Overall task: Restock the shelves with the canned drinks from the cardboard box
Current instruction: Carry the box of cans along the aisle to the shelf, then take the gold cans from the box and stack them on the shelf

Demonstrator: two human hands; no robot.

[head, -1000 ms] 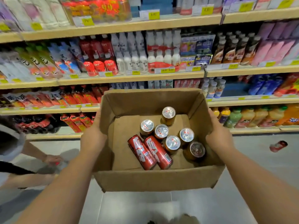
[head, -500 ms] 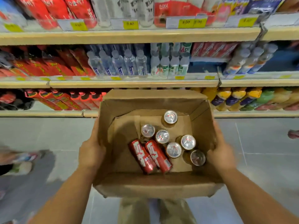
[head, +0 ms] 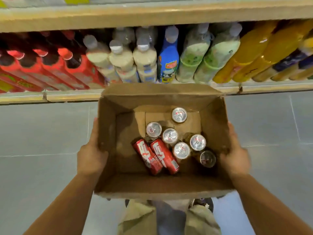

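Note:
I hold an open cardboard box (head: 160, 185) in front of me, low over the floor and close to the bottom shelf (head: 71, 96). My left hand (head: 91, 156) grips its left wall and my right hand (head: 234, 158) grips its right wall. Inside, several cans stand upright with silver tops showing, such as one near the far wall (head: 179, 114). Two red cans (head: 155, 156) lie on their sides next to them, near the middle of the box floor.
The bottom shelf carries rows of bottles: red ones (head: 42, 68) at left, pale ones (head: 125, 60) and a blue one (head: 168, 60) in the middle, yellow ones (head: 254, 53) at right. Another shelf board (head: 152, 16) hangs above. Grey floor tiles (head: 42, 133) lie around; my legs (head: 169, 217) show below the box.
The box has come down from chest height toward the floor and the view has tilted down, so only the lowest shelf shows. The cans inside kept their arrangement; both hands kept their grip.

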